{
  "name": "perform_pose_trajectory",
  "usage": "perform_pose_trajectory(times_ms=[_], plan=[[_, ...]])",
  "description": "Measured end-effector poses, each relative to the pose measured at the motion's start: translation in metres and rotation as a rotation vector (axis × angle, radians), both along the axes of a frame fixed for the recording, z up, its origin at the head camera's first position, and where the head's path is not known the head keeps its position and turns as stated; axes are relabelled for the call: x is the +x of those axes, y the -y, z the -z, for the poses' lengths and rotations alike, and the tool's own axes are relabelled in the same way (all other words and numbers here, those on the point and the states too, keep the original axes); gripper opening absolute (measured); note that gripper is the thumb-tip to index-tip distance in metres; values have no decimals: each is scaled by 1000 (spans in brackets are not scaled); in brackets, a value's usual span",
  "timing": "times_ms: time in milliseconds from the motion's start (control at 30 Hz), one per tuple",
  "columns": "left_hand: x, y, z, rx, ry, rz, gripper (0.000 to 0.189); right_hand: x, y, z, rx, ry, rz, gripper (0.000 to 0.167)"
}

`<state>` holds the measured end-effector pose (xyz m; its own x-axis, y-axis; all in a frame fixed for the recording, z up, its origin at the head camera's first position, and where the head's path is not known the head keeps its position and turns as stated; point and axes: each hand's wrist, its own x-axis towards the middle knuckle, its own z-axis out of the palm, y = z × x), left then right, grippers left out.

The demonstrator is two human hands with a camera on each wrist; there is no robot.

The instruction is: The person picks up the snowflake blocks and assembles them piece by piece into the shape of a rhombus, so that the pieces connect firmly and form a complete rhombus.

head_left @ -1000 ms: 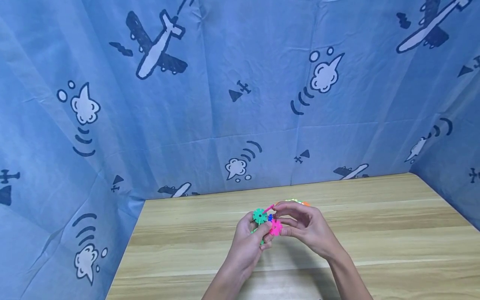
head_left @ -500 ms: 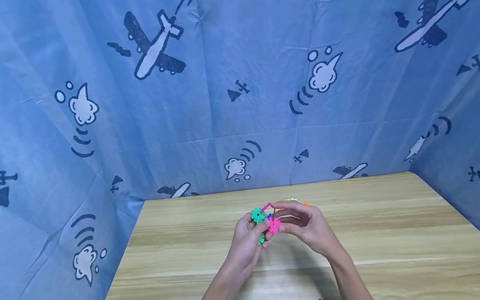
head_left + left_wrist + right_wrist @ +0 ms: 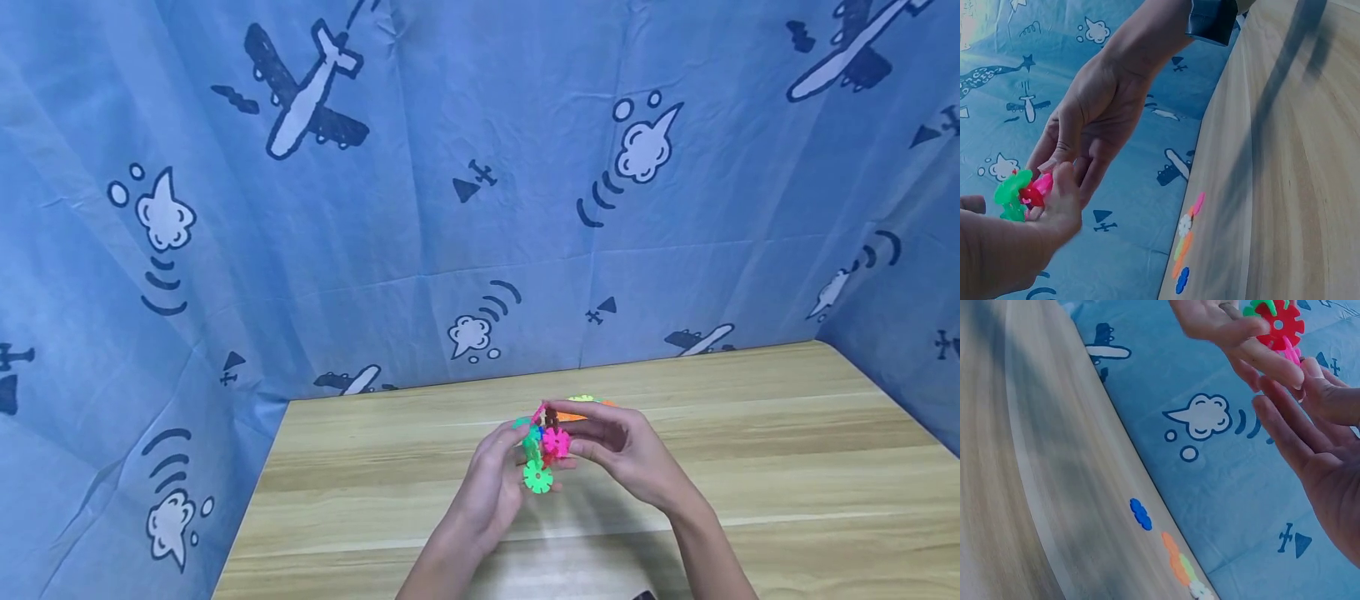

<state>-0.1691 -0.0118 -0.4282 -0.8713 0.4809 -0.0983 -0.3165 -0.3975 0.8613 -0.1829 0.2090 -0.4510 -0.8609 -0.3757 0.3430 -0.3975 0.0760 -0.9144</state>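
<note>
A cluster of joined, notched plastic discs is held above the table between both hands. In the head view its green disc (image 3: 537, 477) hangs lowest, with a pink disc (image 3: 557, 442) above right and a brown disc (image 3: 551, 417) higher up. My left hand (image 3: 487, 475) grips the green side, thumb on top and fingers underneath. From the right, my right hand (image 3: 633, 458) pinches at the pink disc, its index finger stretched over the brown one. The right wrist view shows a red disc (image 3: 1280, 326) facing out. Fingers partly hide the cluster.
On the wooden table (image 3: 337, 500), loose discs lie near the back edge: a blue disc (image 3: 1140, 514), orange discs (image 3: 1175, 557) and a white disc (image 3: 1199, 590). A blue printed curtain (image 3: 420, 208) stands behind. A dark object (image 3: 643, 595) shows at the bottom edge.
The cluster has turned in my left hand, whose thumb has shifted up. The green disc now shows fully at the bottom, and the pink disc sits slightly higher and farther right.
</note>
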Motion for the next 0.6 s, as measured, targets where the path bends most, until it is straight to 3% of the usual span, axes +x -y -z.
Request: perform_pose_trajectory(times_ms=[133, 267, 400, 600], plan=[[0, -1, 1, 43, 39, 17, 45, 0, -4, 0, 0, 34, -47, 53], [0, -3, 2, 58, 72, -7, 46, -2, -7, 2, 11, 23, -25, 52], [1, -3, 3, 67, 104, -42, 46, -4, -9, 3, 108, 9, 110, 45], [1, -2, 2, 86, 104, -41, 34, -4, -18, 8, 407, 32, 293, 44]])
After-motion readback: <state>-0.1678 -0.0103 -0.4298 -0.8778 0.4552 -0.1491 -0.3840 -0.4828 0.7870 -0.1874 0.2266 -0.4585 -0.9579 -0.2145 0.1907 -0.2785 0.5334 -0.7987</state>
